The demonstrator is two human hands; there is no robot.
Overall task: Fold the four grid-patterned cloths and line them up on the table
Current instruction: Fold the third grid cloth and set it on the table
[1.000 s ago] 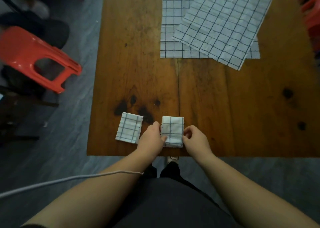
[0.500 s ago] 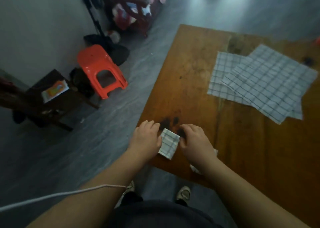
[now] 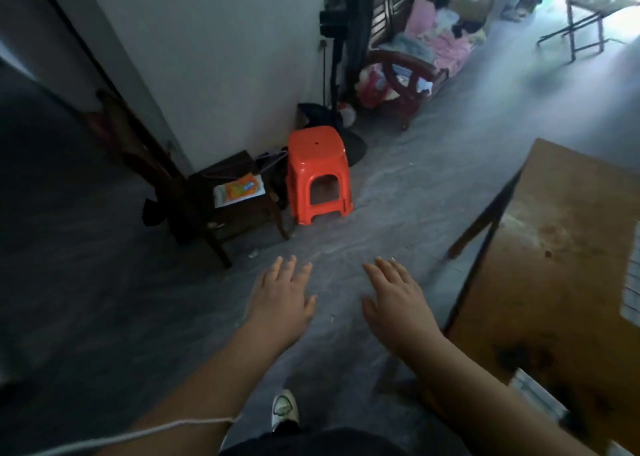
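Observation:
The view has swung to the left, off the wooden table (image 3: 568, 282), which now fills only the right edge. A folded grid-patterned cloth (image 3: 535, 395) shows at the table's near edge, partly behind my right forearm. A sliver of an unfolded grid cloth (image 3: 632, 293) shows at the far right edge. My left hand (image 3: 280, 303) and my right hand (image 3: 398, 303) hover over the grey floor, palms down, fingers straight and spread, holding nothing. The other cloths are out of view.
A red plastic stool (image 3: 318, 173) stands on the floor ahead. A dark wooden chair (image 3: 221, 206) with a printed sheet on its seat sits left of it. A fan stand (image 3: 337, 74) and a cluttered bench (image 3: 415, 60) stand behind.
The camera swung sharply left away from the table. Both hands let go of the folded cloth and now hover flat over the floor.

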